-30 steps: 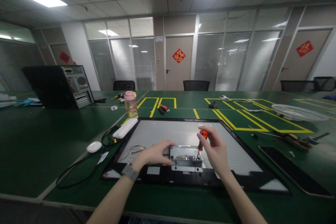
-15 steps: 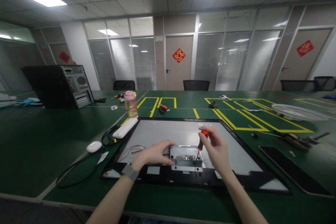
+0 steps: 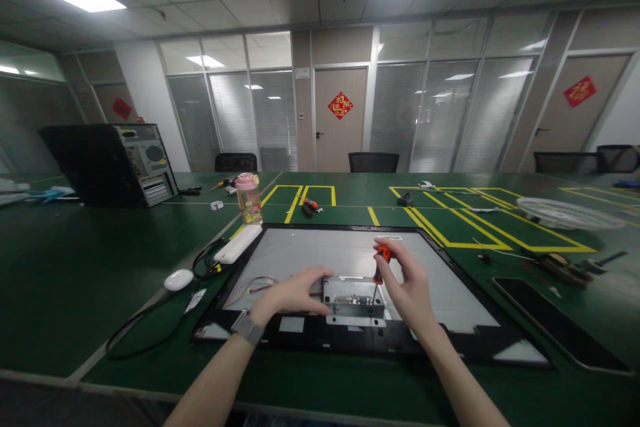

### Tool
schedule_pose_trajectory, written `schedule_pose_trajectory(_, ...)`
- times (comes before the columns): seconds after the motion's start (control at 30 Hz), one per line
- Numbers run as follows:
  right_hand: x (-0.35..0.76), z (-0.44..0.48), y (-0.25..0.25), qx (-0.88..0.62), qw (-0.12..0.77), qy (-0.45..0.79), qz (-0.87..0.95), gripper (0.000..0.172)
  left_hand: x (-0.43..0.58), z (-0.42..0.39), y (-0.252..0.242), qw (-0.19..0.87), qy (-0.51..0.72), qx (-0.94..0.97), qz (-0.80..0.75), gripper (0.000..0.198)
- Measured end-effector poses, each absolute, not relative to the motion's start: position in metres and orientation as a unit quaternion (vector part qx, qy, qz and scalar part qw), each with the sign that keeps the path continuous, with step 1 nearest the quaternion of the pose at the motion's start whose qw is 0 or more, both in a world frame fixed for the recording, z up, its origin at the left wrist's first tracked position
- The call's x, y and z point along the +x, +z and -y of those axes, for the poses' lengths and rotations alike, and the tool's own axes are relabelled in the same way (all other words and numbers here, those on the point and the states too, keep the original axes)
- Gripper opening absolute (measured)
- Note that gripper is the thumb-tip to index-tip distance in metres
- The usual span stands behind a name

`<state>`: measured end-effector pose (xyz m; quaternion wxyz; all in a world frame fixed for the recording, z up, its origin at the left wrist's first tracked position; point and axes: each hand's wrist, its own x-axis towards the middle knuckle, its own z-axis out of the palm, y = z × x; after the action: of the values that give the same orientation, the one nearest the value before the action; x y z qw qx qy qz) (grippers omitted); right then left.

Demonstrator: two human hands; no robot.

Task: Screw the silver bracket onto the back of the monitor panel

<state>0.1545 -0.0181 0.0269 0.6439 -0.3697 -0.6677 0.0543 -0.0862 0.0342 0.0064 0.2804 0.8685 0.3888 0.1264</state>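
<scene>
A flat display panel (image 3: pixel 450 293) with a black frame lies face down on the green table. A small metal box (image 3: pixel 353 303) sits on its near edge. My left hand (image 3: pixel 293 295) rests against the box's left side, fingers curled over it. My right hand (image 3: pixel 407 283) pinches a small screwdriver with an orange and black handle (image 3: pixel 382 261), held nearly upright with its tip down on the box's right end.
A white mouse (image 3: pixel 179 279) and black cable (image 3: pixel 145 330) lie at the left, with a white bar (image 3: pixel 239 244) and a pink-capped bottle (image 3: pixel 249 199) behind. A computer case (image 3: pixel 113 163) stands far left. A white fan grille (image 3: pixel 567 213) and dark slab (image 3: pixel 555 327) lie right.
My right hand and the screwdriver have shifted slightly up and left, and the shaft stands more upright. The left hand has stayed on the box.
</scene>
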Motion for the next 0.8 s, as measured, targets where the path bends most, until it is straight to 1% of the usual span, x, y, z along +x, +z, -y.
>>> schedule_pose_trajectory(0.1,0.1542,0.0181,0.0301,-0.382,0.646,-0.005,0.661,0.014,-0.0860,-0.0341,0.0063,0.278,0.124,0.869,-0.391,0.076)
schedule_pose_trajectory(0.17,0.1552,0.0186,0.0307,-0.384,0.648,0.002,0.658,0.010,-0.0861,-0.0337,0.0066,0.277,0.123,0.868,-0.394,0.077)
schedule_pose_trajectory(0.2,0.1560,0.0188,0.0304,-0.378,0.651,0.018,0.659,0.010,-0.0862,-0.0335,0.0069,0.277,0.122,0.867,-0.395,0.077)
schedule_pose_trajectory(0.23,0.1568,0.0189,0.0297,-0.368,0.655,0.041,0.659,0.013,-0.0864,-0.0334,0.0071,0.278,0.122,0.867,-0.395,0.077)
schedule_pose_trajectory(0.33,0.1589,0.0185,0.0262,-0.339,0.665,0.125,0.654,0.026,-0.0869,-0.0334,0.0074,0.278,0.122,0.867,-0.394,0.077)
schedule_pose_trajectory(0.43,0.1589,0.0174,0.0231,-0.349,0.671,0.171,0.632,0.024,-0.0870,-0.0338,0.0070,0.279,0.123,0.867,-0.394,0.078)
schedule_pose_trajectory(0.63,0.1574,0.0176,0.0244,-0.372,0.678,0.079,0.629,0.013,-0.0861,-0.0333,0.0070,0.278,0.120,0.867,-0.397,0.077)
schedule_pose_trajectory(0.67,0.1573,0.0184,0.0251,-0.370,0.676,0.081,0.632,0.013,-0.0860,-0.0328,0.0077,0.278,0.120,0.867,-0.395,0.077)
schedule_pose_trajectory(0.8,0.1563,0.0213,0.0257,-0.350,0.664,0.161,0.640,0.028,-0.0856,-0.0302,0.0116,0.281,0.122,0.866,-0.394,0.076)
